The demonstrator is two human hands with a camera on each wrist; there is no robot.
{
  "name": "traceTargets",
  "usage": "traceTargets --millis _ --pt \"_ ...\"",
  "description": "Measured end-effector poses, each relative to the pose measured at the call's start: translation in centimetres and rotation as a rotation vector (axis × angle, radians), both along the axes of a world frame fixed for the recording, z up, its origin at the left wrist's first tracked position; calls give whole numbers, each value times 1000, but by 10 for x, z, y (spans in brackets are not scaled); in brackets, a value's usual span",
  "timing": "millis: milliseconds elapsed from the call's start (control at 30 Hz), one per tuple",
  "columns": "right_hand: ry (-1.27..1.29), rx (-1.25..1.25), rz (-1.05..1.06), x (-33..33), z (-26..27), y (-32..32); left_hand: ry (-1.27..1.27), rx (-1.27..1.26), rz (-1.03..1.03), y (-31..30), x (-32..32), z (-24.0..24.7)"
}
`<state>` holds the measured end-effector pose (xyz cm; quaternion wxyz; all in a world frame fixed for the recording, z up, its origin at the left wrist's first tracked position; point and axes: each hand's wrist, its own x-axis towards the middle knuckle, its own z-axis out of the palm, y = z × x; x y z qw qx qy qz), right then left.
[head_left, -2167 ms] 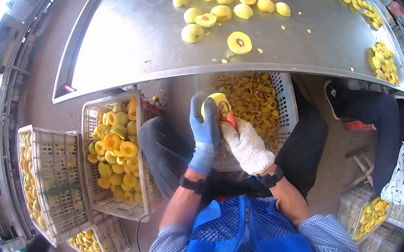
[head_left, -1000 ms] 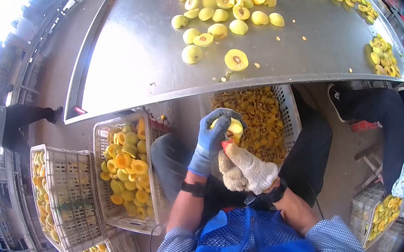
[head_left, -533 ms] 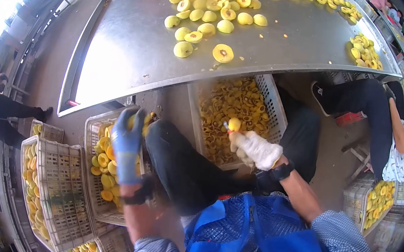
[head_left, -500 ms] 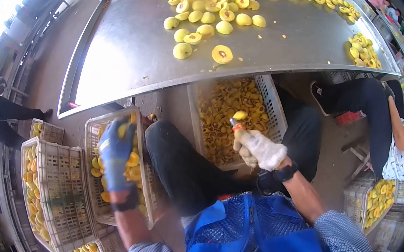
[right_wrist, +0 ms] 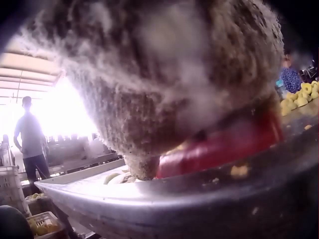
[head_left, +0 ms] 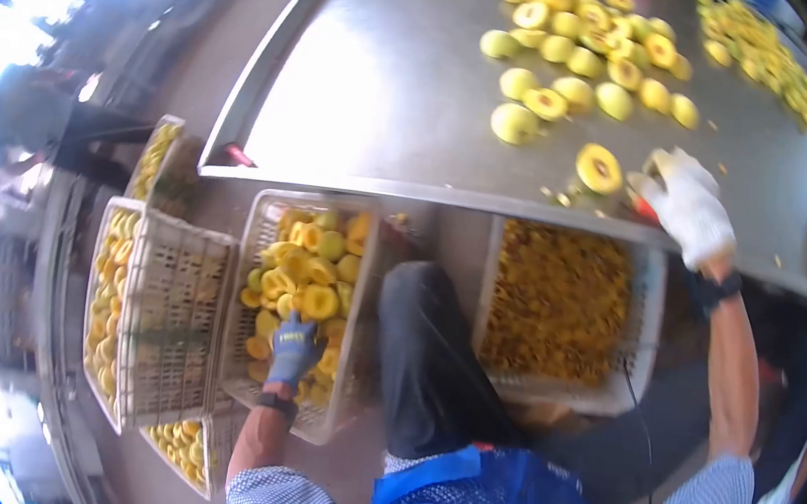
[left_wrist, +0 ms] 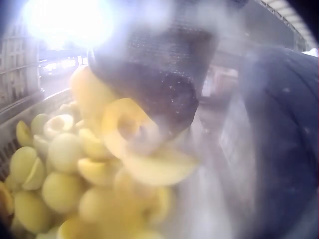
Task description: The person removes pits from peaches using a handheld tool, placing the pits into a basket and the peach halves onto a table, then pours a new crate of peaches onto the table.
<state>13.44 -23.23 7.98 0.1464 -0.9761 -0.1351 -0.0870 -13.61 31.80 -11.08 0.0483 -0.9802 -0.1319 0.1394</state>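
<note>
My left hand (head_left: 295,352), in a grey-blue glove, reaches down into a white crate (head_left: 237,378) of yellow peach halves. In the left wrist view the dark glove (left_wrist: 164,94) overlaps a peach half (left_wrist: 113,132); I cannot tell whether the fingers grip it. My right hand (head_left: 689,209), in a white knitted glove, is over the metal table (head_left: 387,139) near its front edge. It holds a red-handled tool (head_left: 642,209), whose red handle (right_wrist: 219,152) shows under the glove in the right wrist view; the tip is hidden. Left of this hand lies a cut peach half (head_left: 598,168).
A crate of brownish scraps (head_left: 559,301) stands under the table edge, right of my knee (head_left: 422,345). More peach halves (head_left: 589,53) are heaped further back on the table. Stacked crates (head_left: 173,325) stand at left. A standing person (right_wrist: 31,142) appears in the right wrist view.
Both hands were together on a peach, then parted; the left went left and lower into the crate. The right hand moved from above the scrap crate up to the table with its tool.
</note>
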Motion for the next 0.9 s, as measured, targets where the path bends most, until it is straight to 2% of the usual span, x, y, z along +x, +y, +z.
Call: traceTargets --millis 100,167,200,300,367,433,500,567,633,667,733,833,900 --pt "90 108 359 -4 17 35 -16 -184 282 -12 -66 -3" --pt "224 -22 561 -1 24 62 -101 -398 572 -37 -105 -18" --pt "295 -77 662 2 28 75 -174 -365 536 -56 -109 -33" --pt "248 -136 689 15 -26 84 -310 -210 466 -100 -107 -55" --pt "237 -163 706 23 -34 82 -230 -348 643 -101 -85 -58" --pt "243 -162 714 16 -29 84 -130 -380 723 -102 -90 -41" --pt "225 -198 697 18 -34 86 -93 -313 753 -108 -76 -55" --pt "227 -200 683 18 -39 88 23 -246 766 -127 -81 -16" --pt "284 -181 649 21 -37 90 132 -326 788 -159 -92 61" --pt "294 -159 626 20 -35 92 208 -407 799 -177 -120 103" --pt "278 -139 593 18 -33 91 336 -383 933 -215 -193 184" --pt "268 -136 571 11 -31 87 537 -304 1190 -276 -361 302" --pt "243 -156 576 13 -33 88 600 -238 1346 -296 -426 358"
